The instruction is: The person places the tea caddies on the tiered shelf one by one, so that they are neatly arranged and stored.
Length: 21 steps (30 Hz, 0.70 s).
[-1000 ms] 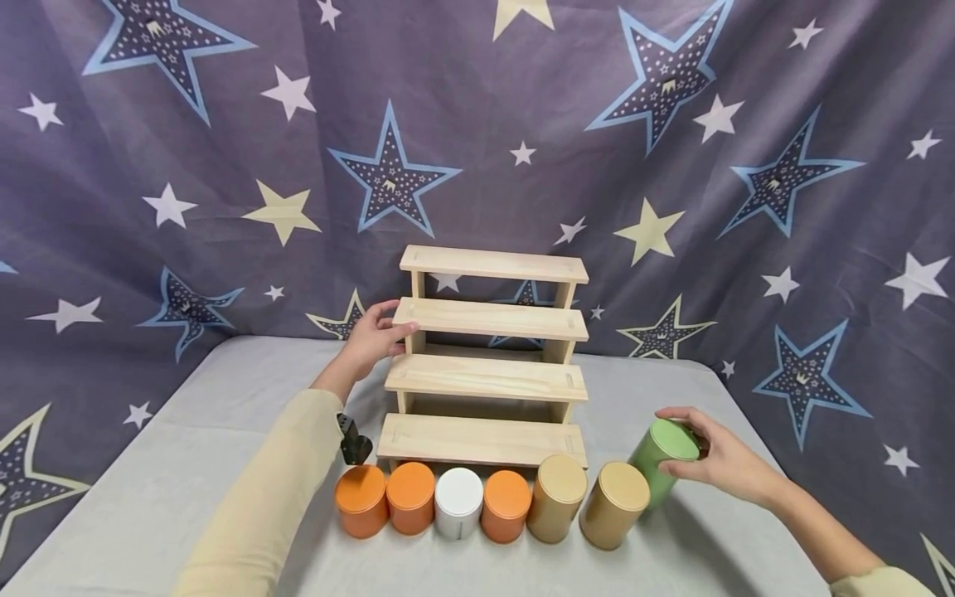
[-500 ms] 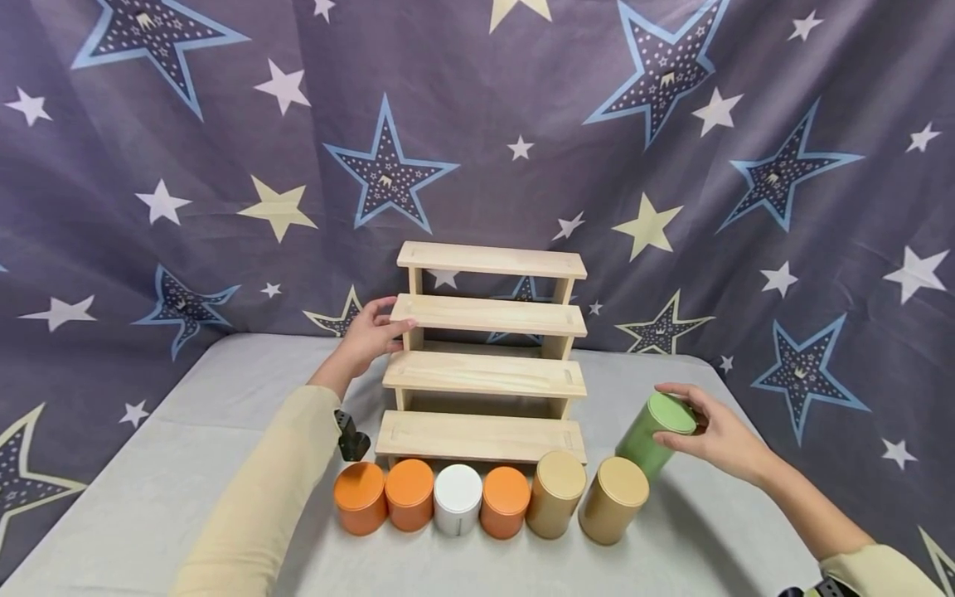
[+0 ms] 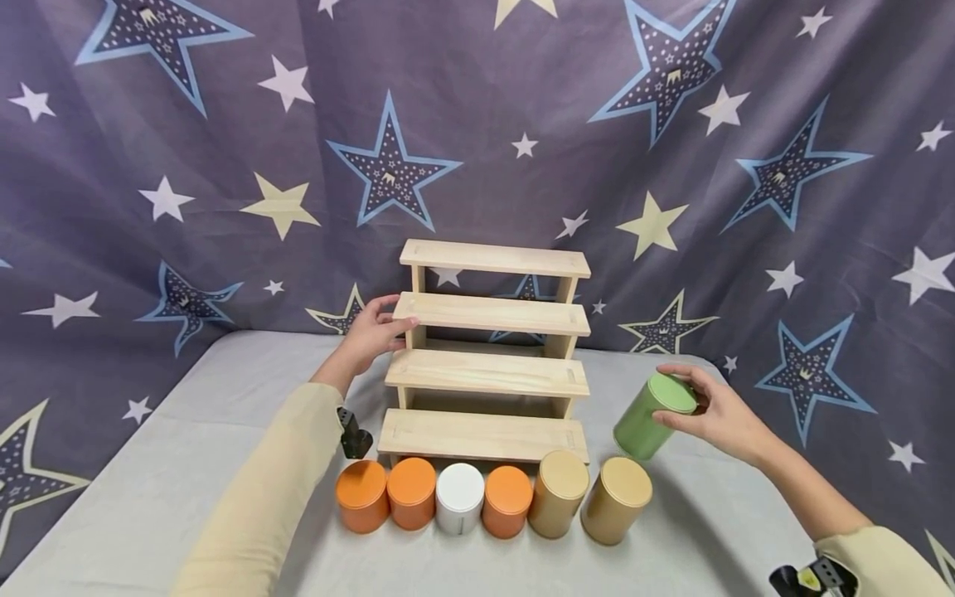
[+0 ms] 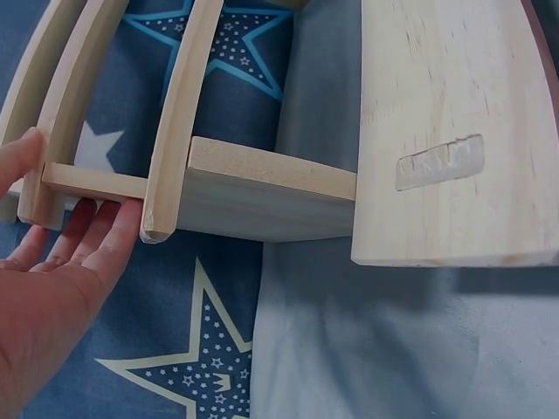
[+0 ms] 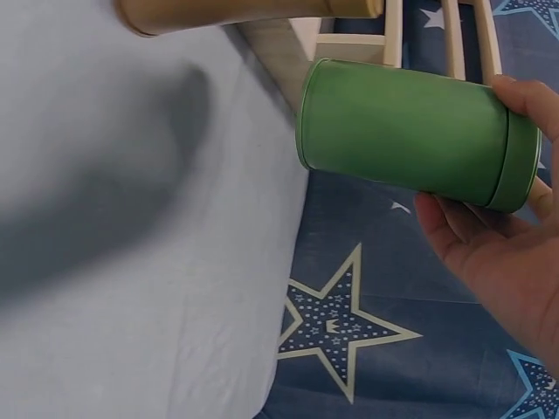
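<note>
A green canister [image 3: 647, 423] with a lid hangs tilted right of the wooden step shelf [image 3: 488, 375]. My right hand [image 3: 722, 419] grips it round the lid end, thumb on one side and fingers on the other. In the right wrist view the green canister [image 5: 406, 131] lies sideways across the picture, apart from the cloth. My left hand [image 3: 369, 336] holds the shelf's left side at the second plank from the top. Seen from the left wrist, the thumb presses the plank edge and the fingers [image 4: 109, 236] bear against the side panel [image 4: 96, 181].
Along the shelf's front stand three orange canisters [image 3: 363, 497], a white one [image 3: 459, 500] and two tan ones [image 3: 616, 502]. A pale grey cloth [image 3: 224, 431] covers the table. Behind hangs a dark star-patterned curtain [image 3: 462, 108].
My right hand has raised the green canister and carried it slightly away from me and to the left. The left hand stays on the shelf, and the row of canisters has not moved.
</note>
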Each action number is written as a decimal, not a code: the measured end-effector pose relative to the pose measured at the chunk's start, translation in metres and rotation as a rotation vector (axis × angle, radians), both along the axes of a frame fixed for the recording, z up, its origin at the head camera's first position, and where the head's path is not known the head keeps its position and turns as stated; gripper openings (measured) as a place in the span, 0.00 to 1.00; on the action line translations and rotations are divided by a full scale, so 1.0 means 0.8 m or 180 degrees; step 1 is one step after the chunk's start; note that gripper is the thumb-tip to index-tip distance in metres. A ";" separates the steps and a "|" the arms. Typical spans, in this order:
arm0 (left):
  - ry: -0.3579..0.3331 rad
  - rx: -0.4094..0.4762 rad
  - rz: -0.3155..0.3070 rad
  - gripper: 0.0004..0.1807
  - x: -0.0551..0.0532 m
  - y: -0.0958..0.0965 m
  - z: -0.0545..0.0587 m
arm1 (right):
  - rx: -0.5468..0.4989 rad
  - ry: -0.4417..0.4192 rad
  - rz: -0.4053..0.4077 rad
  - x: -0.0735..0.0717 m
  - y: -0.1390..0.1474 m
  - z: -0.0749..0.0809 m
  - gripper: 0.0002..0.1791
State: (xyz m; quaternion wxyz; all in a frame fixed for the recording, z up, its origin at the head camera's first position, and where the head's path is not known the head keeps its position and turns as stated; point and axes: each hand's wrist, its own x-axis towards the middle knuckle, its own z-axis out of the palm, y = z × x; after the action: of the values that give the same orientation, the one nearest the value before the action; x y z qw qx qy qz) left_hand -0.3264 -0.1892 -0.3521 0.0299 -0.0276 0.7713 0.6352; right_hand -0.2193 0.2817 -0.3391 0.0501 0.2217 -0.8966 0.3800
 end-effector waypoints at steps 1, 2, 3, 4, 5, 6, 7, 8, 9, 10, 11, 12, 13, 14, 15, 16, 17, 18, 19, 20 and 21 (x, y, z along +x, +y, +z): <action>-0.0001 -0.0002 -0.0001 0.40 0.000 0.000 0.000 | 0.0010 0.0006 -0.0014 -0.001 -0.001 0.003 0.32; -0.0002 -0.0001 -0.0001 0.40 0.000 0.000 0.001 | 0.0025 0.0006 -0.0039 -0.002 -0.001 0.006 0.32; -0.0005 -0.0001 -0.0001 0.40 0.000 0.000 0.001 | 0.0028 -0.0010 -0.0054 -0.003 -0.002 0.008 0.32; -0.0005 -0.0003 -0.0003 0.40 0.000 0.000 0.001 | 0.0044 -0.0021 -0.0076 -0.004 -0.002 0.011 0.32; -0.0007 -0.0004 -0.0002 0.40 0.000 0.000 0.001 | 0.0061 -0.0034 -0.0101 -0.004 -0.003 0.014 0.33; -0.0009 -0.0008 -0.0002 0.40 0.000 0.000 0.001 | 0.0071 -0.0048 -0.0121 -0.005 -0.004 0.017 0.33; -0.0007 -0.0008 -0.0001 0.40 0.000 0.000 0.001 | 0.0073 -0.0062 -0.0132 -0.006 -0.005 0.020 0.33; -0.0008 -0.0003 -0.0001 0.40 0.000 0.000 0.001 | 0.0081 -0.0070 -0.0144 -0.007 -0.006 0.022 0.33; -0.0010 -0.0005 0.0000 0.40 0.000 0.000 0.001 | 0.0082 -0.0077 -0.0149 -0.008 -0.007 0.025 0.33; -0.0012 -0.0007 0.0003 0.40 -0.001 0.000 0.001 | 0.0094 -0.0066 -0.0158 -0.009 -0.008 0.027 0.34; -0.0017 -0.0006 0.0005 0.40 -0.001 0.000 0.002 | 0.0105 -0.0059 -0.0166 -0.010 -0.010 0.030 0.34; -0.0017 -0.0003 0.0006 0.40 0.000 0.000 0.002 | 0.0122 -0.0050 -0.0176 -0.012 -0.011 0.032 0.34; -0.0011 0.0003 0.0000 0.40 0.000 0.001 0.002 | 0.0142 -0.0046 -0.0192 -0.013 -0.013 0.034 0.34; -0.0014 0.0006 -0.0001 0.40 0.000 0.001 0.001 | 0.0161 -0.0043 -0.0207 -0.014 -0.015 0.036 0.34; -0.0015 0.0011 -0.0003 0.40 -0.001 0.000 0.001 | 0.0172 -0.0039 -0.0218 -0.015 -0.017 0.038 0.34; -0.0015 0.0018 0.0000 0.40 -0.001 0.001 0.001 | 0.0186 -0.0027 -0.0225 -0.017 -0.019 0.040 0.34; -0.0016 0.0024 -0.0003 0.40 -0.001 0.000 0.001 | 0.0191 -0.0026 -0.0228 -0.018 -0.021 0.042 0.34; -0.0017 0.0030 0.0001 0.40 -0.002 0.000 0.000 | 0.0195 -0.0018 -0.0222 -0.020 -0.022 0.044 0.35; -0.0021 0.0031 0.0007 0.40 -0.002 0.000 0.000 | 0.0192 -0.0006 -0.0213 -0.021 -0.024 0.045 0.35; -0.0032 0.0036 0.0020 0.40 -0.003 0.000 -0.001 | 0.0187 0.0007 -0.0199 -0.023 -0.026 0.047 0.35; -0.0029 0.0040 0.0024 0.40 -0.004 0.000 -0.002 | 0.0179 0.0023 -0.0182 -0.024 -0.028 0.048 0.34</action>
State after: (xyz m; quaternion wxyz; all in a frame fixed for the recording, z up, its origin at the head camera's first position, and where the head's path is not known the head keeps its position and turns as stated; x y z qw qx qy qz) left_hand -0.3294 -0.1891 -0.3534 0.0312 -0.0331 0.7670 0.6400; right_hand -0.2387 0.2594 -0.3003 0.0579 0.1986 -0.9127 0.3523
